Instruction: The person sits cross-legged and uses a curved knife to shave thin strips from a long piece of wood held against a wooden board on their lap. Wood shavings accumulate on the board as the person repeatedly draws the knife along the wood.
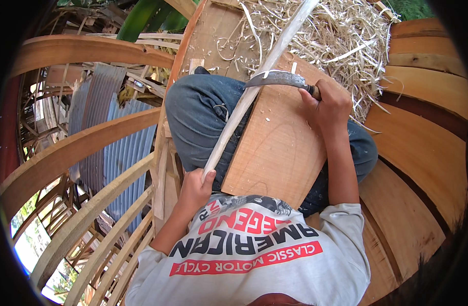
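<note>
One pale wooden pole slants past the far-left corner of the lap-held plank; the left hand has its fingers wrapped around the near end. The right hand grasps the curved knife, blade across the pole. Clean shaving likely wants a shallow blade angle and left fingers well clear. Curly shavings heap beyond the plank's far edge.

We have our left hand closed near the waist, thumb pointing forward, with the left forearm slanting inward. Our right hand is curled tight farther out, the right forearm reaching almost straight ahead.
</note>
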